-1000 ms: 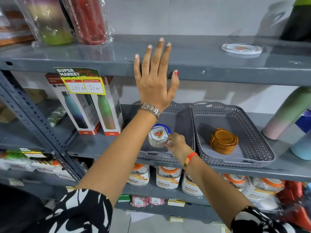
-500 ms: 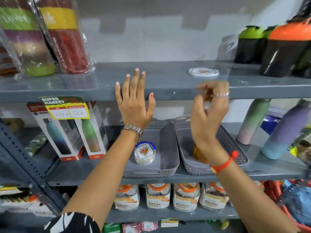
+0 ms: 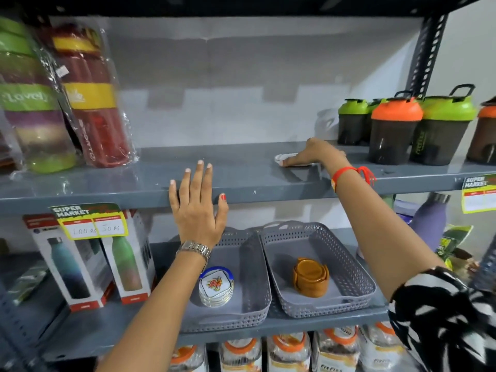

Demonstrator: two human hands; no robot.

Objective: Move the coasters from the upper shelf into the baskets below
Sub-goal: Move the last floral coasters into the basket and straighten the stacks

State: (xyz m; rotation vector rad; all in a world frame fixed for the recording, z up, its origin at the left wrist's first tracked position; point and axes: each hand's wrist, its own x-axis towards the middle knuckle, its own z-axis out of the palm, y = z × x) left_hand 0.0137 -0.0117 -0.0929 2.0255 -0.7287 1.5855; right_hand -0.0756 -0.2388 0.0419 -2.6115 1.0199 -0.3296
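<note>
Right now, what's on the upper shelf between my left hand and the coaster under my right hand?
Nothing: in the head view the upper shelf is bare between the left hand and the coaster under the right hand.

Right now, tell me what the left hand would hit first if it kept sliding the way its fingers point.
The left hand points up and back across the upper shelf. That stretch looks bare, so probably the back wall first; depth is unclear.

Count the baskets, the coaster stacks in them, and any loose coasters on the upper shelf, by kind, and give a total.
Grey perforated plastic baskets: 2
Coaster stacks in them, white floral stack and brown stack: 2
Loose white coaster on the upper shelf: 1
Total: 5
</note>
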